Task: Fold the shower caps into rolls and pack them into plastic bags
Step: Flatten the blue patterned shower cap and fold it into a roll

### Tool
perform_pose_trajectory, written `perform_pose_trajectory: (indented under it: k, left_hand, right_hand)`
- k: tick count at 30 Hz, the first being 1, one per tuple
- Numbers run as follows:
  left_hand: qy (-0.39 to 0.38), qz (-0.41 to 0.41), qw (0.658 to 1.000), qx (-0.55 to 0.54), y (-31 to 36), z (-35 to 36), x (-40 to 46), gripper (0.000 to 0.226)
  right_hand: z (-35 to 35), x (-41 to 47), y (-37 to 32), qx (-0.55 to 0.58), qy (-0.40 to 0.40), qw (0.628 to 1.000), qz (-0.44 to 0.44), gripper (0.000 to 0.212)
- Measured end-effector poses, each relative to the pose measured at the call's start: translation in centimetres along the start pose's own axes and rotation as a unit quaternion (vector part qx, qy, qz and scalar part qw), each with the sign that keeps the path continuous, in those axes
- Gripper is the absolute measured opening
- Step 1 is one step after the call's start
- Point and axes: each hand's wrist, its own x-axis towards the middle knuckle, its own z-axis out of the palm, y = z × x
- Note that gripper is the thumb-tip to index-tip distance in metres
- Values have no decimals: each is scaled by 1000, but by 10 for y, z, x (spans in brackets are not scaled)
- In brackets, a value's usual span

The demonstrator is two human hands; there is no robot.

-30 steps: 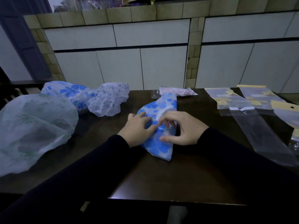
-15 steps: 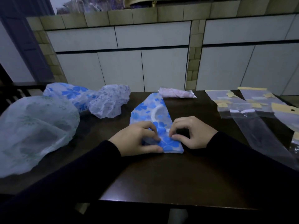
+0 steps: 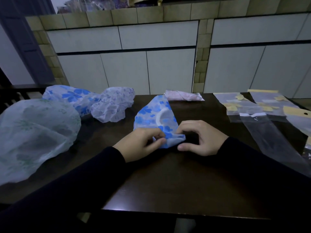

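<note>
At the table's middle, both the left hand (image 3: 141,142) and the right hand (image 3: 202,137) pinch the blue-flowered cap's (image 3: 156,115) near end, its roll barely begun. Three loose caps (image 3: 111,106) wait far left, and empty plastic bags (image 3: 262,132) lie right; one pink packed bag (image 3: 183,97) seems finished.

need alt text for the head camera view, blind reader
Both hands, left and right, pinch the near end of a blue-flowered shower cap on a dark table, starting a roll. Unfolded caps lie left, clear plastic bags right.

text: none legible | labels: none | brands: none | numbers: none | signs: none
</note>
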Motion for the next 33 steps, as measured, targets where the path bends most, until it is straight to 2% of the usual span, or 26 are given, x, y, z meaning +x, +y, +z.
perform_pose_trajectory:
  k: [3,6,9,12,17,20,23,28,30,33]
  left_hand:
    - [-13,-13,999,-27,3,-1,-1,12]
    - [-21,-14,999,-24,7,0,0,17]
    - [-40,-50,997,-45,6,-3,4,19]
    - [-64,-75,994,-55,5,-10,3,18]
    - [-54,-90,994,-16,15,-7,2,17]
    - [-58,-117,991,2,14,-5,5,20]
    - [-58,-126,990,15,13,-3,7,13]
    - [-13,-43,999,31,14,3,2,8]
    - [-7,-17,998,52,13,3,1,6]
    - [-9,-9,998,66,8,3,2,12]
  right_hand:
    - [5,2,3,45,64,996,42,18]
    - [3,1,5,54,27,998,24,19]
    - [2,0,7,61,-12,997,51,27]
    - [6,3,11,30,-5,997,71,31]
    - [7,5,7,12,27,993,115,48]
    - [11,8,10,2,42,991,130,34]
    - [15,10,9,-50,49,986,148,28]
    - [14,7,0,-111,88,984,111,18]
    - [11,7,2,-81,104,987,94,18]
    - [11,10,2,-89,52,992,68,11]
